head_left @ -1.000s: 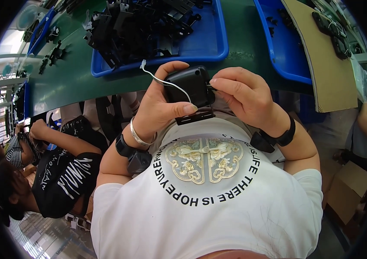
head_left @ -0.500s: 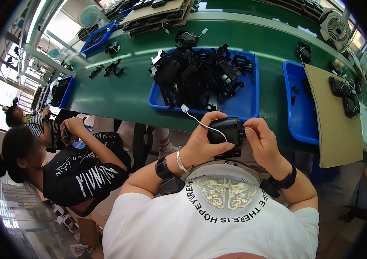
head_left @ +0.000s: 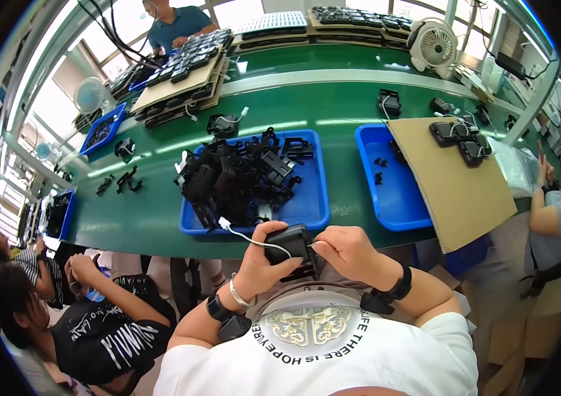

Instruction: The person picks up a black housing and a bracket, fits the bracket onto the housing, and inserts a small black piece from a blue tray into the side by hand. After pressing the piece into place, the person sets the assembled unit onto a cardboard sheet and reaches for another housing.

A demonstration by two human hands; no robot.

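My left hand (head_left: 252,269) wraps its thumb and fingers round a black plastic housing (head_left: 297,236), held in front of my body at the bench's near edge. From it a thin white cable (head_left: 254,240) runs over my left hand to a white connector (head_left: 226,224). At the housing's right side, my right hand (head_left: 352,252) is closed, thumb against curled fingers. Whatever the right fingertips pinch is too small to make out. Just beyond, a blue tray (head_left: 323,198) holds a heap of black plastic brackets (head_left: 234,175).
To the right, a cardboard sheet (head_left: 452,191) carrying black cabled units lies partly over another blue tray (head_left: 386,214). A white fan (head_left: 435,45) stands at the back. Co-workers sit at left (head_left: 102,323) and right (head_left: 558,214); another person (head_left: 178,30) is across the bench.
The view has swung up and right, showing more of the bench's far side. My right hand's fingers have curled in more at the housing's side. The left hand keeps its hold.
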